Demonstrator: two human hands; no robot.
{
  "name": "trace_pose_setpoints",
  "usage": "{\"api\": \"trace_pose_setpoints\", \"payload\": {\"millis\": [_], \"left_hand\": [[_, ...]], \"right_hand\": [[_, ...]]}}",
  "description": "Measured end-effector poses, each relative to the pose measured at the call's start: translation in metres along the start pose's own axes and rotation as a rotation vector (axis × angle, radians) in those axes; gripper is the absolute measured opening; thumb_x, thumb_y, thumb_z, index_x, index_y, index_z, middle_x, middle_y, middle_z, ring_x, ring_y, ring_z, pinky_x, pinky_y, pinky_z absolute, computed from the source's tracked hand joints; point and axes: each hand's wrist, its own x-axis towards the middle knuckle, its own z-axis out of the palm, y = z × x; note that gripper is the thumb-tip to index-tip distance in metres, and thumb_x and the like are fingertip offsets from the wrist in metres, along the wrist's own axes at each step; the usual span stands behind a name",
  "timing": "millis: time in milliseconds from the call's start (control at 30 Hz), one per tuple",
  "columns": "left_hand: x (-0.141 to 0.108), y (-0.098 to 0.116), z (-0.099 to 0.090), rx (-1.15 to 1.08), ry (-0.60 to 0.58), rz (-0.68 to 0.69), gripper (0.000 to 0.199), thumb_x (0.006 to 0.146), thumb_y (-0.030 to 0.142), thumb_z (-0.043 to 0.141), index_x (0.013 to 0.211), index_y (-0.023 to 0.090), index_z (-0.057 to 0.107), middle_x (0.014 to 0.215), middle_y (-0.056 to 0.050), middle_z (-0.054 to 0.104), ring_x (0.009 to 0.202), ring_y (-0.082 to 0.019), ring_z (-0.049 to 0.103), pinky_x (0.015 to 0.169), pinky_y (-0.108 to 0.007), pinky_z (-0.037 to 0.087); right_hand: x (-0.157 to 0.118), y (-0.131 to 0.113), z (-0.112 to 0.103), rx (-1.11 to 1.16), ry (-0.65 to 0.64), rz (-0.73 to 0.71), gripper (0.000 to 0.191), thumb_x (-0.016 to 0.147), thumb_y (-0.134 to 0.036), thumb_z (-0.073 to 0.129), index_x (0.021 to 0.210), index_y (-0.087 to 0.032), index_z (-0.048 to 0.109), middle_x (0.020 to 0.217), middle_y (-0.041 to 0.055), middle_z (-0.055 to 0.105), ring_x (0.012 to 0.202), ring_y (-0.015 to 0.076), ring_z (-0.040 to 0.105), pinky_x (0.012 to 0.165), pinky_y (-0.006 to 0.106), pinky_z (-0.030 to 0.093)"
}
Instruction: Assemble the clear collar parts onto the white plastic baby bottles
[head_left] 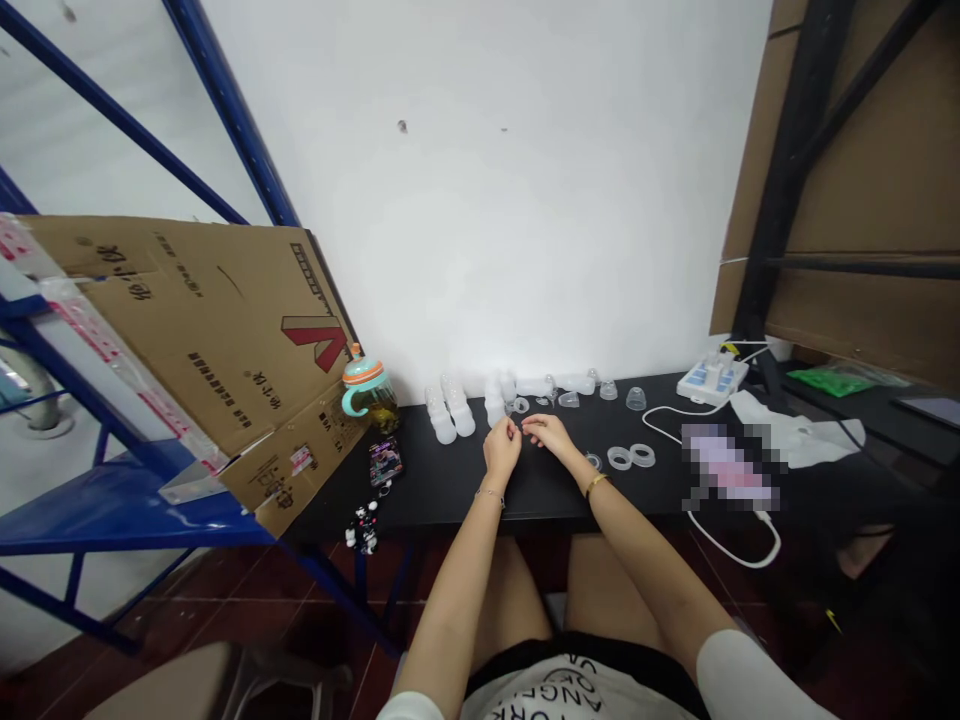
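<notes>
Over the black table (420, 505), my left hand (501, 448) is closed, its thumb and fingers pinched together. Close by on the right, my right hand (550, 436) has its fingers bent and brought together toward the left one. Whatever sits between the fingertips is too small to make out. Behind the hands stand white translucent bottles (495, 400) and small transparent parts (569, 400). Two more translucent bottles (439, 416) lie to the left. Two whitish rings (642, 456) lie right of my right wrist, and a smaller round part (594, 461) is partly hidden by it.
Transparent domed caps (636, 399) stand near the wall. On the left are a teal-lidded jug (382, 408), a phone-like item (386, 461) with a dangling charm (363, 528), and a large cardboard sheet (202, 330). A power strip (712, 380) and white cable (660, 411) lie right.
</notes>
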Motion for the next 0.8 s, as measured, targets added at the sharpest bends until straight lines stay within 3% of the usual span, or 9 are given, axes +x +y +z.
{"api": "trace_pose_setpoints", "payload": {"millis": [500,667,800], "left_hand": [[0.001,-0.004,0.004,-0.061,-0.018,-0.048,0.013,0.089,0.022,0.058,0.077,0.023,0.055,0.07,0.002,0.058,0.067,-0.015,0.055,0.062,-0.024,0.031],[0.002,-0.004,0.003,-0.075,-0.013,-0.053,0.012,0.09,0.023,0.057,0.077,0.023,0.055,0.07,0.002,0.059,0.067,-0.014,0.055,0.062,-0.024,0.031],[0.002,-0.004,0.004,-0.093,-0.002,-0.053,0.013,0.09,0.024,0.057,0.077,0.023,0.055,0.069,0.003,0.057,0.065,-0.014,0.053,0.062,-0.024,0.03]], "right_hand": [[-0.007,-0.008,0.002,-0.157,-0.011,-0.038,0.015,0.083,-0.017,0.063,0.092,-0.016,0.074,0.08,0.0041,0.076,0.052,0.0093,0.061,0.045,0.016,0.043],[-0.009,-0.018,0.003,-0.303,0.026,-0.117,0.014,0.081,-0.015,0.065,0.087,-0.02,0.076,0.081,0.0028,0.076,0.063,0.0135,0.066,0.06,0.021,0.05],[-0.022,-0.034,-0.01,-0.427,0.076,-0.175,0.013,0.079,-0.018,0.069,0.085,-0.024,0.077,0.084,0.0016,0.076,0.079,0.0194,0.07,0.073,0.026,0.051]]}}
